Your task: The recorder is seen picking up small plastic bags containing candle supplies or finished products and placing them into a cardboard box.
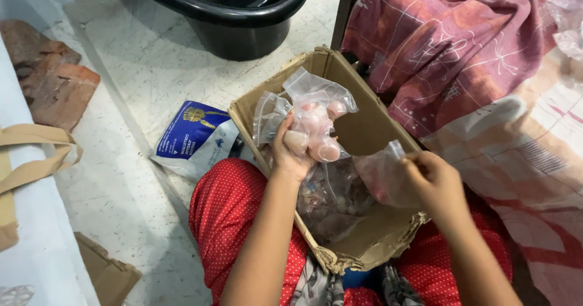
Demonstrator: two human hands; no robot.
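At the centre of the frame the person's left hand [290, 151] is closed around a bunch of small clear plastic bags [313, 121], lifted just above a torn cardboard box [364, 245] that rests on their lap, between knees covered in red dotted cloth [228, 215]. The bags hold small round pinkish pieces; what those pieces are is hard to tell through the crinkled plastic. To the right of centre the right hand [434, 181] pinches the top edge of another clear bag [382, 172] with pinkish contents, its fingers closed on the plastic while the bag hangs down into the box. More bagged items [334, 200] lie in the bottom of the box, darker and blurred. The step in hand looks like sorting or gathering the small bags out of the box: one bunch is already collected in the left fist, one more is being picked up on the right. The next move would call for a firm pinch on the thin plastic and a clean lift clear of the box wall, since the left hand is already full. A blue and white pouch [194, 136] lies on the pale floor left of the box, a black tub [243, 14] stands at the top, and patterned pink cloth [449, 45] fills the upper right.
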